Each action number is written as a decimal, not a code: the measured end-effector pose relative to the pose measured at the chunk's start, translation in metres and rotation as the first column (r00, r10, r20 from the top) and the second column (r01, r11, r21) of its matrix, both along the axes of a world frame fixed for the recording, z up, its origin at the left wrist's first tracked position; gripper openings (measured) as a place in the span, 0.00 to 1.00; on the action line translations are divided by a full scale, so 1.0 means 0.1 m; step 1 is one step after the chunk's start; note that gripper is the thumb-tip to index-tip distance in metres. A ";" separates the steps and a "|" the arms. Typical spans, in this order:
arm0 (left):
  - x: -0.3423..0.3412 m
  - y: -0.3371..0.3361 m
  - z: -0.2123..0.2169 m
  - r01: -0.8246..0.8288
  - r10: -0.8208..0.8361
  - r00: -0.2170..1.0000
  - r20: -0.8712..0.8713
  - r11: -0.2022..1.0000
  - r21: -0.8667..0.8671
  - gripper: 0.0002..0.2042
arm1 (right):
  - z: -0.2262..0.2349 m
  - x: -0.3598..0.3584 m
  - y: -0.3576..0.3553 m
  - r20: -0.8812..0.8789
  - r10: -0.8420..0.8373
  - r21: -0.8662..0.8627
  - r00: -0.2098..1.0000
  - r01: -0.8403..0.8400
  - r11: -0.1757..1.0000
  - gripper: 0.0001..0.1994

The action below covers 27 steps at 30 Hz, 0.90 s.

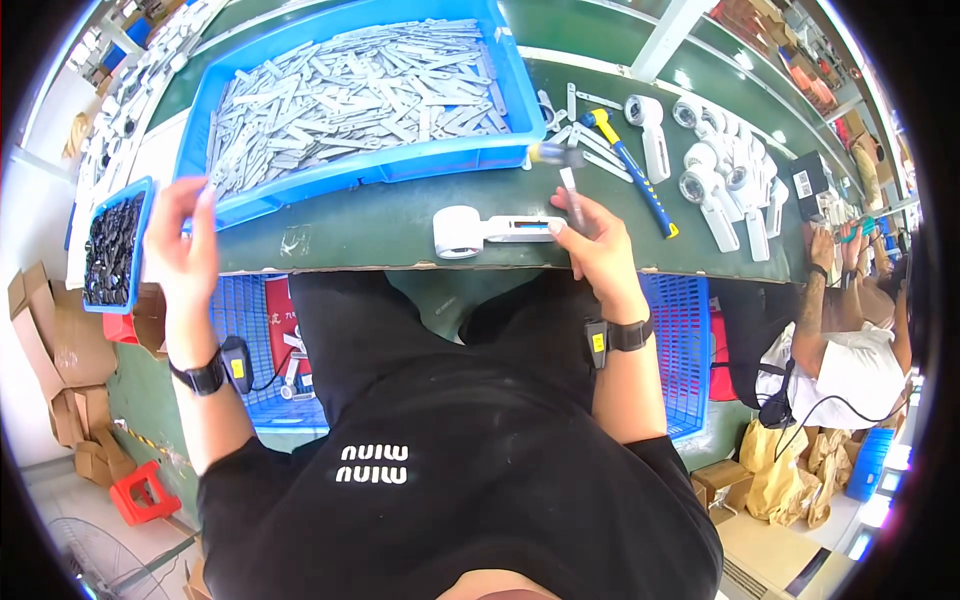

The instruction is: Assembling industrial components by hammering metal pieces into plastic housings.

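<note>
My right hand (597,247) is closed around the handle of a small hammer (572,190), whose yellow-and-dark head is smeared by motion. Beneath it, a white plastic housing (465,232) with a round head and a long slotted handle lies at the table's near edge. My right thumb is at the tip of that handle; contact is hard to judge. Over by the front left corner of a big blue tub (350,172), my left hand (183,245) is raised, thumb and fingers apart, holding nothing visible. Flat grey strips (360,100) fill the tub.
A small blue bin (146,215) of black parts stands at left. A blue-handled hammer (640,180), loose grey strips (598,145) and several white housings (735,165) lie to the right. Blue crates (677,350) are under the green table (350,235). Another person (850,350) works at far right.
</note>
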State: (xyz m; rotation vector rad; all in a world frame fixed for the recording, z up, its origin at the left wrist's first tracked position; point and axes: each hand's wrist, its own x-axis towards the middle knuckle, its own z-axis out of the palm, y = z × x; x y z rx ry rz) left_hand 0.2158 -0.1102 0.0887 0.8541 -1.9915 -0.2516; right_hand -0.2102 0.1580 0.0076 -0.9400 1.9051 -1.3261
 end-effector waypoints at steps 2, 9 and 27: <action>-0.69 -0.06 0.21 0.238 -0.239 0.971 -0.013 0.956 0.170 0.06 | -0.15 -0.23 0.07 0.354 -0.008 -0.147 0.935 0.065 0.987 0.23; -2.83 -0.56 0.15 0.327 -0.393 0.654 0.647 0.918 0.227 0.10 | -0.29 -0.20 0.03 0.486 -0.123 -0.215 0.865 0.255 0.943 0.17; -3.22 -0.77 -0.31 0.429 -0.670 0.694 0.264 0.680 0.595 0.06 | -0.31 -0.15 0.00 0.435 -0.177 -0.194 0.883 0.284 0.939 0.14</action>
